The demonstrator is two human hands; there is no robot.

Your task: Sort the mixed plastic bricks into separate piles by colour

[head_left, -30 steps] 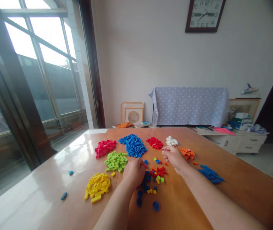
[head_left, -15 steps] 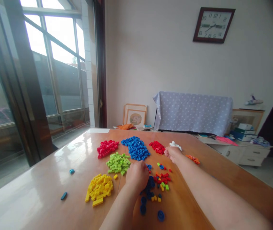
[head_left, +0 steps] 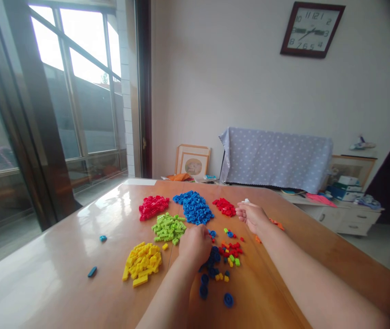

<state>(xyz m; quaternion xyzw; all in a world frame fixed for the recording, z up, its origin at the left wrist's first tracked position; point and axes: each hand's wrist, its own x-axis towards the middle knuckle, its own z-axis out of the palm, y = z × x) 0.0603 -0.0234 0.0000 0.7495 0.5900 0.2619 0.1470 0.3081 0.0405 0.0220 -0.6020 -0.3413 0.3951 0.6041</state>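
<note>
My left hand (head_left: 195,244) is curled closed between the lime green pile (head_left: 168,227) and the dark blue pieces (head_left: 212,258); whatever its fingers hold is hidden. My right hand (head_left: 252,215), its fingers partly spread, hovers right of the smaller red pile (head_left: 224,207) and covers most of the white pieces (head_left: 246,201). Nothing shows in its fingers. A big blue pile (head_left: 195,208) lies between the two red piles, and a mixed group with red pieces (head_left: 232,249) lies between my forearms.
On the wooden table (head_left: 61,274) are a yellow pile (head_left: 143,262), a left red pile (head_left: 153,207), two loose teal pieces (head_left: 92,271) at the left and orange pieces (head_left: 277,224) by my right wrist. A cloth-covered object (head_left: 277,157) stands beyond the table.
My right hand has shifted slightly right, its fingers have opened, and it now covers more of the white pieces. An orange piece shows left of my right wrist. My left hand has barely moved.
</note>
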